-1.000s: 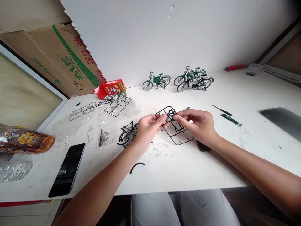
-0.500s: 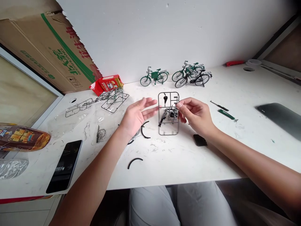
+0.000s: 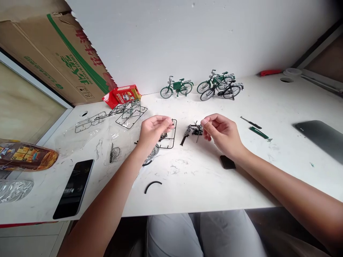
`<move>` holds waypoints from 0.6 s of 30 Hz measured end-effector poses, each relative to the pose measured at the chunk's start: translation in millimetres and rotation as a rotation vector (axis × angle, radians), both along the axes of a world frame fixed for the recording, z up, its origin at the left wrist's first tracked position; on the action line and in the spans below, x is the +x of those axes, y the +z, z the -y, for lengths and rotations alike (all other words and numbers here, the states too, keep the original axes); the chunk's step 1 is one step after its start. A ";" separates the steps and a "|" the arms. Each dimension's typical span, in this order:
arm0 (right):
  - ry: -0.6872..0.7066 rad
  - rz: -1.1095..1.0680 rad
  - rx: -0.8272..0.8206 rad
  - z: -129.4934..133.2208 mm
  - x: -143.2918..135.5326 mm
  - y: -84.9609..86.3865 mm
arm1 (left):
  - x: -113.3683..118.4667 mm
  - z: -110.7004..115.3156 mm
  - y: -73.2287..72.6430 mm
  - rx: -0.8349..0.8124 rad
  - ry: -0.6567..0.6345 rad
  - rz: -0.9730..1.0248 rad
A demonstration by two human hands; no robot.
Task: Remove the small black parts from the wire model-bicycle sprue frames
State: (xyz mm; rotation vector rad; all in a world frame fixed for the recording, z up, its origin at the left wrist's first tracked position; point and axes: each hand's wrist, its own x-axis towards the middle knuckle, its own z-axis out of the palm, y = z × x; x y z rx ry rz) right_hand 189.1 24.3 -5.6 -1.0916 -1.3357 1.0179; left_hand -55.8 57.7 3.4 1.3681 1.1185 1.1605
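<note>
My left hand is closed, thumb and fingers pinched at the upper edge of a black plastic sprue. Part of that frame is hidden behind the hand. Opposite it, my right hand has its thumb and index finger pressed together; anything between them is too small to make out. Just left of the right fingertips is a partly built black and silver model bicycle frame. Beneath my left wrist lie spoked wheels, partly covered. A black curved mudguard rests nearer the table edge.
Finished model bicycles stand along the wall. Empty-looking sprues and a red packet are at left. A phone and bottle lie front left. A screwdriver, green tool and black block lie right.
The sprue has passed from my right hand to my left and moved leftward. My left fingers, spread before, have closed. My right hand stays near the same place, still pinched.
</note>
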 end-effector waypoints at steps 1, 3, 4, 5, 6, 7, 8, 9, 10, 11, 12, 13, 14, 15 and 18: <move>-0.032 -0.012 0.015 -0.6 2.2 1.8 | 0.2 0.3 -2.5 0.097 0.042 -0.162; -0.090 -0.041 0.040 -2.3 6.5 5.1 | 1.4 2.2 -8.7 0.297 0.104 -0.485; -0.114 -0.055 0.049 -3.3 8.4 6.4 | 2.3 3.6 -12.3 0.349 0.117 -0.630; -0.133 -0.066 0.055 -4.4 10.2 7.3 | 3.4 5.3 -16.0 0.363 0.133 -0.749; -0.147 -0.074 0.058 -5.5 11.7 7.9 | 4.5 6.9 -19.6 0.350 0.140 -0.846; -0.156 -0.079 0.060 -6.5 13.1 8.2 | 5.7 8.4 -22.9 0.327 0.143 -0.923; -0.165 -0.081 0.061 -7.4 14.3 8.3 | 6.7 9.6 -25.6 0.311 0.142 -0.975; -0.172 -0.081 0.061 -8.1 15.3 8.2 | 7.6 10.4 -27.6 0.300 0.135 -1.009; -0.178 -0.082 0.060 -8.6 16.0 8.2 | 8.3 10.8 -28.8 0.295 0.150 -1.034; -0.183 -0.082 0.061 -8.9 16.6 8.3 | 8.8 10.7 -29.5 0.300 0.172 -1.046; -0.186 -0.082 0.062 -8.9 17.0 8.6 | 9.0 10.3 -29.6 0.313 0.193 -1.048; -0.187 -0.084 0.065 -8.6 17.1 9.0 | 9.0 9.7 -29.4 0.332 0.213 -1.040; -0.185 -0.085 0.070 -8.0 17.1 9.7 | 8.8 8.9 -29.1 0.355 0.225 -1.027; -0.183 -0.084 0.076 -7.3 16.9 10.6 | 8.4 8.0 -28.9 0.378 0.231 -1.010; -0.180 -0.069 0.090 -4.9 16.2 13.6 | 6.8 5.3 -29.6 0.434 0.224 -0.964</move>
